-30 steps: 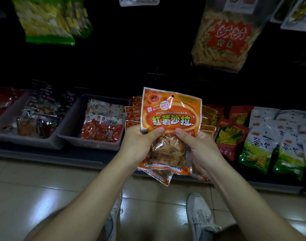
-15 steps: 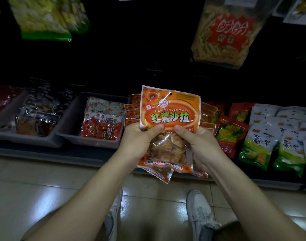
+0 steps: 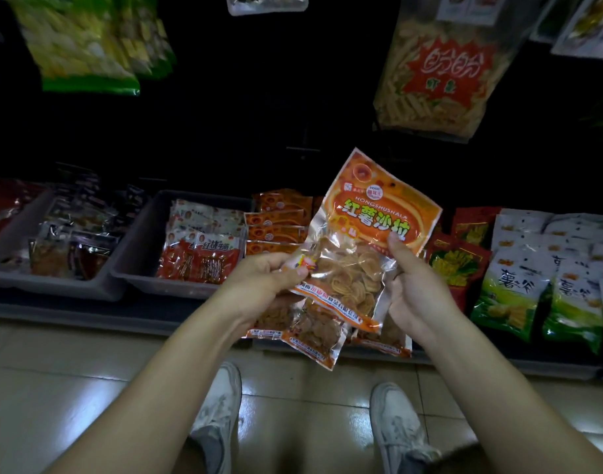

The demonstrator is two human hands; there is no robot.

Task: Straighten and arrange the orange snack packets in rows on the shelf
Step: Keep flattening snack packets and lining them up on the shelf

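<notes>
An orange snack packet point(image 3: 368, 234) with a clear window of crisps is tilted to the right in front of the low shelf. My right hand point(image 3: 413, 289) pinches its right side, thumb on the orange label. My left hand point(image 3: 269, 282) grips its left edge together with more orange packets point(image 3: 313, 330) fanned out underneath. A row of orange packets point(image 3: 276, 224) lies overlapped on the shelf just behind my left hand.
A grey bin point(image 3: 139, 268) with red-and-white packets stands left of the orange row, and another grey bin point(image 3: 16, 268) further left. Red packets point(image 3: 461, 265) and green-white packets point(image 3: 512, 289) lie to the right. Large bags point(image 3: 440, 70) hang above. My white shoes point(image 3: 396, 425) are on the tiled floor.
The top packet has swung from upright to leaning right. My right thumb has moved up onto its label, and the packets beneath have fanned out below my left hand.
</notes>
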